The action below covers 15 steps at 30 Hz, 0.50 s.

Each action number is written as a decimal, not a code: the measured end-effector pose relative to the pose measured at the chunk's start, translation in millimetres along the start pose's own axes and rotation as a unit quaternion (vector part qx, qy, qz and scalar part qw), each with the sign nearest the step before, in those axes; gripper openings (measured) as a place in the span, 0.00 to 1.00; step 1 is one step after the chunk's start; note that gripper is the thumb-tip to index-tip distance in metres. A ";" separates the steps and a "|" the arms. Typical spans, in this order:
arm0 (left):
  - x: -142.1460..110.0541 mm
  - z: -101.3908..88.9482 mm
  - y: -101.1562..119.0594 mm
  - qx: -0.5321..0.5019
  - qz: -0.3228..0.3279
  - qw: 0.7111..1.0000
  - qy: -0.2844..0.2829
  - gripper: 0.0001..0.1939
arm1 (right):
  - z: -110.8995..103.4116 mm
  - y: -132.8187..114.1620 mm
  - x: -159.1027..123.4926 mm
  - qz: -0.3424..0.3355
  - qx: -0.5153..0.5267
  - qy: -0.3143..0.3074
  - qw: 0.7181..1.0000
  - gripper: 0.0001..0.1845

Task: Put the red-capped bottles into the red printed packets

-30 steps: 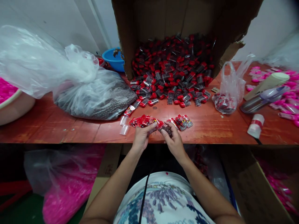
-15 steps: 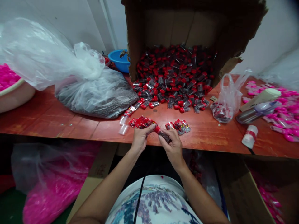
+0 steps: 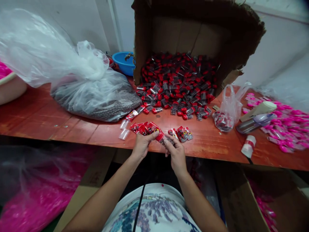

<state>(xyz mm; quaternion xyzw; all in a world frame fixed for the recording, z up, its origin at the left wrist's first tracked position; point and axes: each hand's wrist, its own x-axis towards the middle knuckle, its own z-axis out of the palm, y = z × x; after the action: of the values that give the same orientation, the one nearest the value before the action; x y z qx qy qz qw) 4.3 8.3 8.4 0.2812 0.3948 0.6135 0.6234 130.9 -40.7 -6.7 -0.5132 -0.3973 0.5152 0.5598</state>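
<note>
Close together at the table's front edge, my two hands hold a small bottle [image 3: 159, 137] between them. Its red part shows, while fingers mostly cover the dark part. My left hand [image 3: 141, 145] is closed, with the thumb pressed over red printed plastic sleeves [image 3: 143, 128] that fan out beyond it. My right hand [image 3: 178, 154] pinches the bottle's other end. Just beyond my right hand lie several labelled small bottles [image 3: 182, 133]. Clear plastic tubes [image 3: 124, 129] rest to the left of the sleeves.
A cardboard box [image 3: 138, 42] on its side spills many red-capped bottles [image 3: 178, 83] onto the red table [image 3: 101, 137]. Left stands a plastic bag of dark beads [image 3: 96, 100], with a blue basin [image 3: 124, 61] behind. At right are a small knotted bag [image 3: 224, 119], a tape roll [image 3: 248, 145] and pink pieces [image 3: 287, 129].
My right hand has closed in toward my left, and its fingers now cover the bottle's dark part, which showed before. The whole view has shifted slightly.
</note>
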 end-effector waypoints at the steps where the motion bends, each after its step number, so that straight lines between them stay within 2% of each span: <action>1: 0.1 -0.5 -0.7 -0.006 0.004 1.000 0.003 0.13 | -0.3 0.3 0.0 0.002 0.004 -0.003 1.000 0.20; 4: 0.4 -1.2 -2.7 -0.026 0.016 0.999 0.014 0.15 | -1.3 -1.4 -0.8 -0.042 -0.055 -0.002 0.998 0.19; 10: 0.9 -0.8 -3.6 -0.025 0.003 0.999 0.019 0.15 | -1.1 -5.5 -1.0 -0.158 -0.162 0.000 0.974 0.15; 12: 1.1 -0.7 -3.6 -0.020 0.001 1.000 0.019 0.14 | -0.9 -6.0 -0.9 -0.164 -0.166 0.002 0.972 0.15; 15: 0.9 -0.7 -4.2 -0.015 -0.001 1.000 0.021 0.13 | -0.9 -5.2 -1.5 -0.123 -0.131 0.012 0.984 0.16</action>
<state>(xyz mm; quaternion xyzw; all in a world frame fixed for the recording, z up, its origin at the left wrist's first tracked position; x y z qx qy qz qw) 5.9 8.8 4.4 0.2587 0.3990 0.6246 0.6194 132.4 -42.1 -1.6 -0.5355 -0.5151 0.3795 0.5513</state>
